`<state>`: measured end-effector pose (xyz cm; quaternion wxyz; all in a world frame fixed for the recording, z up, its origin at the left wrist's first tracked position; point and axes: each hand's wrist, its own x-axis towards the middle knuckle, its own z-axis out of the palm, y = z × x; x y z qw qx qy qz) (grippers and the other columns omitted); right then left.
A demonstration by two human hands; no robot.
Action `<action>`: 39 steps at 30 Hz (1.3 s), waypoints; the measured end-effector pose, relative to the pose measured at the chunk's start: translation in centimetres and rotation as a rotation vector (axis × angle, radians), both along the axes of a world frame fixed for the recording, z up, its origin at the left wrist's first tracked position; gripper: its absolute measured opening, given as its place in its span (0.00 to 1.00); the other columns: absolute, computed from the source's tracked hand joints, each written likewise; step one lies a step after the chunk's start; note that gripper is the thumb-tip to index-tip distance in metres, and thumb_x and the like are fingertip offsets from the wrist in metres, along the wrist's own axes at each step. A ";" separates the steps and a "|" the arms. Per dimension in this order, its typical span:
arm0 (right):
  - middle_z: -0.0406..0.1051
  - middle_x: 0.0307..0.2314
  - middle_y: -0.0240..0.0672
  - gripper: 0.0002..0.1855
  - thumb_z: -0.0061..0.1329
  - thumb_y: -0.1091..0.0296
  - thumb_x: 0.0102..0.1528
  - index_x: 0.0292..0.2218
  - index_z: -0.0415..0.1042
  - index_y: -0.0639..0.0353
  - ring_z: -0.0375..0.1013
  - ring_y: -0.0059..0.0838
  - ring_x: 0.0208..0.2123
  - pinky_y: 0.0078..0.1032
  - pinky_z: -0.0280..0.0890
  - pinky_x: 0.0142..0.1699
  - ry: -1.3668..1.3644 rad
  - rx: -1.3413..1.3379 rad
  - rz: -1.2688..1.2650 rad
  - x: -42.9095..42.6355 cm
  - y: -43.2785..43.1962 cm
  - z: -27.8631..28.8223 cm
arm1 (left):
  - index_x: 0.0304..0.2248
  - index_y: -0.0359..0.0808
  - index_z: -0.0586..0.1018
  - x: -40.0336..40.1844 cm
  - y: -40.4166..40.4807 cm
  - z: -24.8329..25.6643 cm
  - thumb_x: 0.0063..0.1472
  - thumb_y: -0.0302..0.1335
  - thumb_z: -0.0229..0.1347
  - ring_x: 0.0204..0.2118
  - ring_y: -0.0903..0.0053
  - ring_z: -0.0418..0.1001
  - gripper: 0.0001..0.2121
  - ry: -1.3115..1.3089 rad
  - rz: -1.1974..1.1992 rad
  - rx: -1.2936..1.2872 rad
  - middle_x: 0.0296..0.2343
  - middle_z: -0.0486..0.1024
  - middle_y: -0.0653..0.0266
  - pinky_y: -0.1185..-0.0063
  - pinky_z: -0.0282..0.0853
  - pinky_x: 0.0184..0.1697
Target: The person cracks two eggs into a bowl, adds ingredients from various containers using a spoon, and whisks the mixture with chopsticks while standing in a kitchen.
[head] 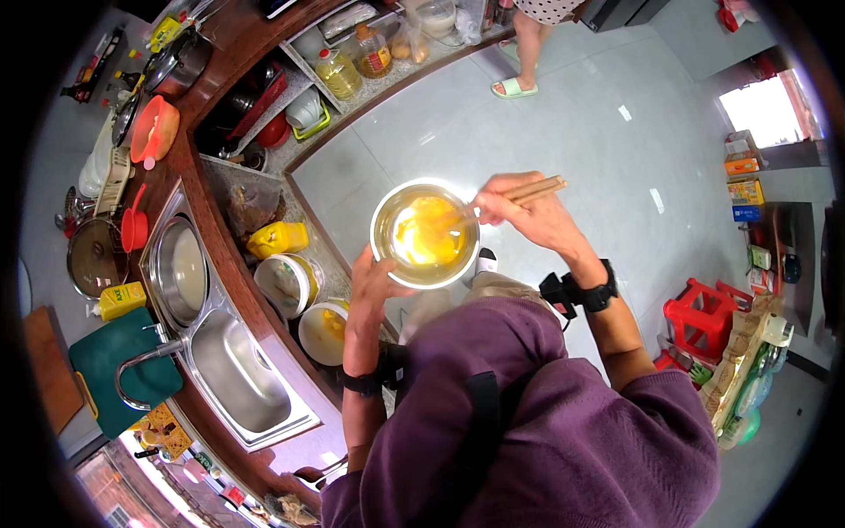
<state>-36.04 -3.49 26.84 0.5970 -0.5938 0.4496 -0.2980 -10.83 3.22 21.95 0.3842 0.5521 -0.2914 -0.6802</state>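
Note:
My left hand [375, 280] grips the rim of a round metal bowl [379, 204] at its lower left side, holding it up in front of my body. Inside the bowl lies a yellow liquid that looks like beaten egg [429, 231]. My right hand [518, 208] is closed around wooden chopsticks [541, 189]. Their lower ends reach over the bowl's right rim into the yellow liquid and are blurred. A black band sits on each of my wrists.
To my left is a counter with a double-bowl steel sink [241, 369], a faucet [142, 360] and a green cutting board [125, 373]. Buckets [284, 284] and oil bottles [338, 76] stand beneath the counter. Another person's foot [515, 88] is at the top. Red plastic stools [700, 317] stand right.

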 end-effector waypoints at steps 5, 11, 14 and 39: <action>0.71 0.19 0.33 0.16 0.47 0.60 0.54 0.27 0.73 0.67 0.71 0.20 0.24 0.19 0.66 0.30 -0.091 -0.027 -0.137 1.5 0.4 -0.7 | 0.49 0.28 0.62 -0.4 -0.1 0.4 0.55 0.22 0.41 0.26 0.71 0.77 0.20 0.020 -0.014 -0.071 0.34 0.74 0.52 0.84 0.76 0.22; 0.72 0.21 0.34 0.15 0.46 0.60 0.54 0.30 0.73 0.66 0.72 0.21 0.24 0.20 0.67 0.31 0.031 -0.006 0.034 0.5 0.1 0.9 | 0.50 0.29 0.61 -0.2 -0.6 0.6 0.55 0.22 0.41 0.25 0.72 0.77 0.21 -0.065 0.021 0.012 0.34 0.74 0.53 0.84 0.76 0.22; 0.72 0.23 0.35 0.14 0.48 0.63 0.54 0.29 0.74 0.67 0.73 0.21 0.25 0.19 0.69 0.31 -0.057 -0.104 -0.106 0.3 -0.7 -0.3 | 0.50 0.30 0.61 -0.3 -0.4 0.8 0.55 0.22 0.41 0.27 0.73 0.77 0.21 -0.060 0.026 -0.001 0.35 0.73 0.54 0.84 0.76 0.22; 0.72 0.21 0.33 0.17 0.47 0.56 0.54 0.29 0.73 0.65 0.72 0.22 0.22 0.18 0.68 0.29 -0.035 -0.006 0.051 -1.0 -0.5 0.8 | 0.50 0.30 0.61 -0.3 0.5 0.6 0.55 0.21 0.41 0.24 0.75 0.77 0.21 -0.068 0.107 0.030 0.32 0.74 0.56 0.84 0.76 0.22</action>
